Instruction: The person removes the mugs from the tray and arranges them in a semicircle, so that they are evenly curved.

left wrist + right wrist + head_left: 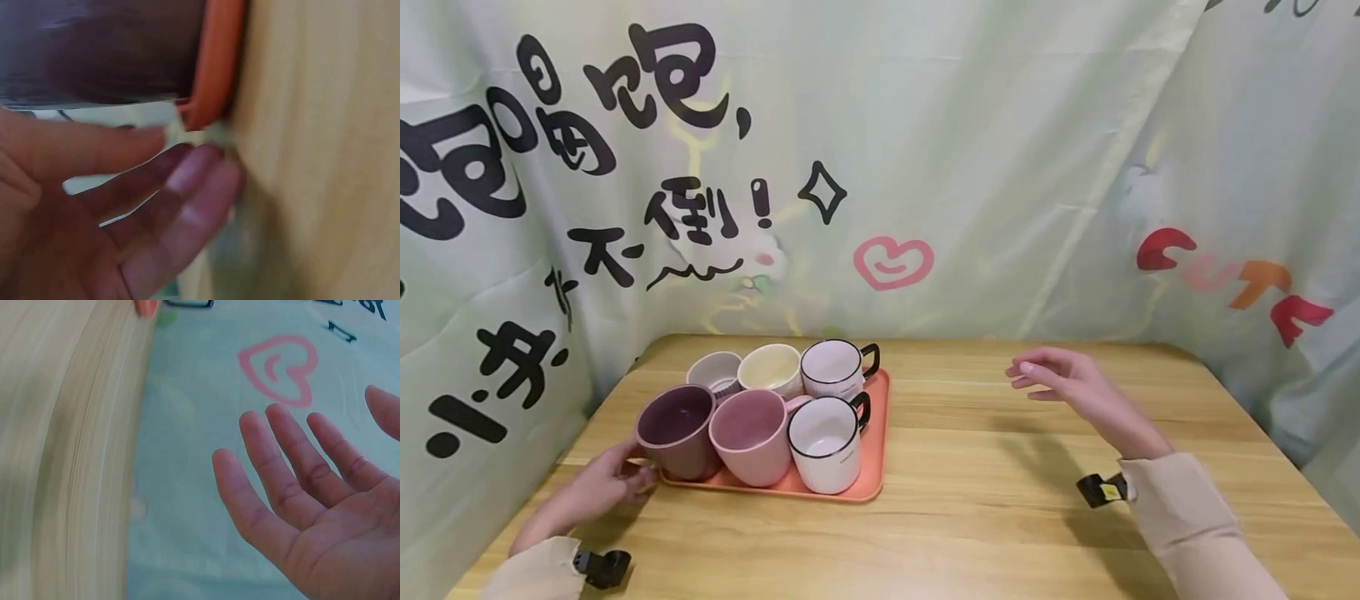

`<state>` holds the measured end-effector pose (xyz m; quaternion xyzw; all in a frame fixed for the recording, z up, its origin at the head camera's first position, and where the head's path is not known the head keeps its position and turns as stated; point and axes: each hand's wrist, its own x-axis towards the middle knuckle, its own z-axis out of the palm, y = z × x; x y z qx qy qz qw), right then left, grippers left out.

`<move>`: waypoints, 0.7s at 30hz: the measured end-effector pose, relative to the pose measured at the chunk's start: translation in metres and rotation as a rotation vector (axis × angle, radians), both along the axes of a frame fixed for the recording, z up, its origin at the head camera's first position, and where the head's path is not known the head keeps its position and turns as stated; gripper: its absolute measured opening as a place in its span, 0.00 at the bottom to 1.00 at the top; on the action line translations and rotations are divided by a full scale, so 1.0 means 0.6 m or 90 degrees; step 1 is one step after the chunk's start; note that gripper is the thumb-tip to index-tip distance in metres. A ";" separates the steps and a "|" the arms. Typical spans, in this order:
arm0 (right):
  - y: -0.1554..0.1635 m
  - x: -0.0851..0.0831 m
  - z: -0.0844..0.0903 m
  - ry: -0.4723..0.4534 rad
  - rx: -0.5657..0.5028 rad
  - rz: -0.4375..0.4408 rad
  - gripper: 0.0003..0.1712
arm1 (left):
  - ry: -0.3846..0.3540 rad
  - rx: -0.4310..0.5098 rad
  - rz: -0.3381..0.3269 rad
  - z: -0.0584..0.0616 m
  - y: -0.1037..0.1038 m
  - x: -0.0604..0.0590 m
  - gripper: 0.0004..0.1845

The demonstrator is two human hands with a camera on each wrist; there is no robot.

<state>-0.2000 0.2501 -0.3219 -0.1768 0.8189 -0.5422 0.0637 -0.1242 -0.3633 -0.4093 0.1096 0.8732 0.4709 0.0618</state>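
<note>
An orange tray (874, 467) holds several mugs in two rows. Nearest the left hand stands a dark purple mug (688, 454), beside a pink mug (760, 454) and a white mug with a black rim and handle (829, 467). Behind them are a grey-white cup (703, 367), a pale yellow cup (771, 367) and a second black-rimmed white mug (831, 367). At the tray's front left corner is the left hand (610, 482), thumb and loosely bent fingers close to the rim (215, 69). The right hand (1067, 379) hovers over the table's right side, fingers relaxed and holding nothing.
The tray sits on the left part of a light wooden table (970, 508). A pale fabric curtain (985, 167) with printed characters and a pink heart hangs behind and around the table. Each wrist carries a small black camera, such as the right one (1101, 490).
</note>
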 end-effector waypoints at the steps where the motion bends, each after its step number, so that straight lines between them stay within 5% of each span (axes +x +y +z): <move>1: -0.009 -0.004 0.001 -0.008 -0.003 0.010 0.25 | -0.021 0.015 -0.025 -0.004 -0.002 -0.002 0.23; 6: -0.046 -0.022 0.003 -0.046 -0.024 0.046 0.27 | -0.027 0.029 -0.090 -0.015 -0.010 -0.010 0.29; 21: -0.122 -0.062 -0.016 -0.149 -0.090 0.122 0.28 | -0.013 0.008 -0.038 -0.033 0.001 -0.016 0.29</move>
